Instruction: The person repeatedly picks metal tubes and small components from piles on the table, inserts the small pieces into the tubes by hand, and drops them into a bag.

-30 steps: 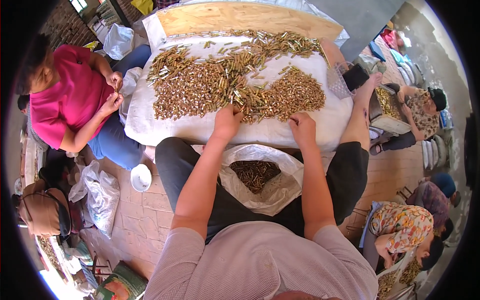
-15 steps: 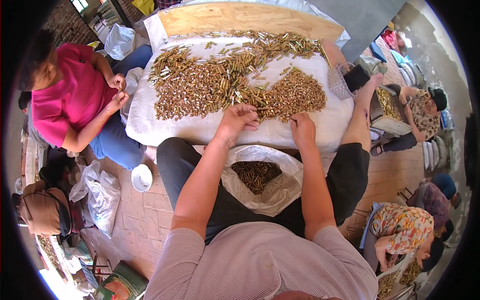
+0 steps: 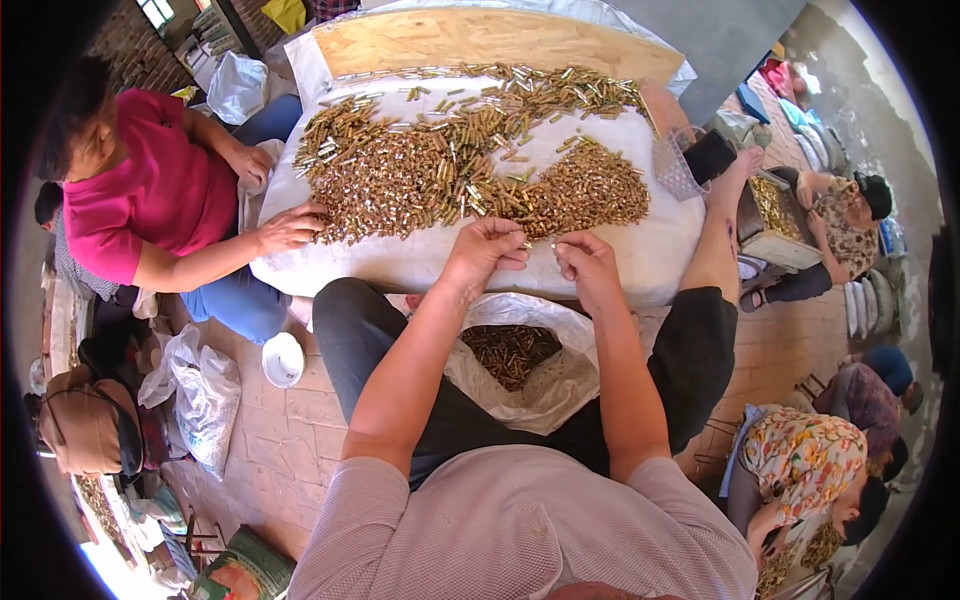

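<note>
My left hand (image 3: 487, 252) is closed in a pinch on a small brass-coloured metal piece (image 3: 526, 245), just above the near edge of the white-covered table (image 3: 400, 262). Close beside it, my right hand (image 3: 588, 264) pinches a small shiny metal part (image 3: 556, 240); the two fingertips face each other, slightly apart. Beyond my hands lie a heap of small coppery metal parts (image 3: 597, 185), a wider heap of similar parts (image 3: 375, 195) and a band of longer brass-coloured metal tubes (image 3: 470, 135). Below my wrists, an open white woven sack (image 3: 570, 375) holds many darker metal pieces (image 3: 508, 352).
A wooden board (image 3: 480, 40) edges the table's far side. At right are a clear plastic basket (image 3: 680, 165) and a dark phone-like object (image 3: 711, 155). A co-worker in pink (image 3: 170, 190) reaches the heap from the left. A white bowl (image 3: 284, 360) sits on the floor.
My right hand has moved from the right heap's near edge toward my left hand, with a small part between its fingers. The co-worker's hand has reached the left heap.
</note>
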Tool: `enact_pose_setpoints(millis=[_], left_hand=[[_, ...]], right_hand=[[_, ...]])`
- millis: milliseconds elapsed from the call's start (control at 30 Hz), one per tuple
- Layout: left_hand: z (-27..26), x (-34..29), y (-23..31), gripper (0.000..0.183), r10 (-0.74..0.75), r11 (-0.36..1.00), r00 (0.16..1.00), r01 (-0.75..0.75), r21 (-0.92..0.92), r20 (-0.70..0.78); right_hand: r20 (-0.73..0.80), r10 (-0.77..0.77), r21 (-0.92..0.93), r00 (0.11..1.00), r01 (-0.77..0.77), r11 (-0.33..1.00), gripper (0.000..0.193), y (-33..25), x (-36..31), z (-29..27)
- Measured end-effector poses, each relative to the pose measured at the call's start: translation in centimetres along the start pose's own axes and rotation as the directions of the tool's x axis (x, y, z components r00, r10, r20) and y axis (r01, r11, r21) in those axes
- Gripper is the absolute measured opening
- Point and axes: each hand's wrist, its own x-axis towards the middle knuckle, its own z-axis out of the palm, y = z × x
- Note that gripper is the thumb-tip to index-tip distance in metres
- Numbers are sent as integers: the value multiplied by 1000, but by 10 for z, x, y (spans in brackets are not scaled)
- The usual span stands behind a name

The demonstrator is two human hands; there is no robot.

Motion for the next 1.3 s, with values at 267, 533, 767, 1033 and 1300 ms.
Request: enact_pose_setpoints(millis=[267,533,767,1033,1300], left_hand=[[7,-1,-3,20,3,1000,999,-3,-13,48],[11,-3,-2,18,16,1000,998,-17,20,65],[11,-2,-4,14,69,997,994,-70,17,91],[15,-5,-6,11,67,997,990,-63,-36,122],[16,-3,-12,10,94,996,990,-94,-1,109]], right_hand=[[69,119,295,991,-134,946,5,1,-8,15],[108,137,294,985,-164,942,5,-5,-12,16],[108,153,327,982,-181,928,7,-11,-17,19],[164,116,351,980,-168,921,13,1,-16,8],[153,96,395,984,-150,907,15,3,-17,12]])
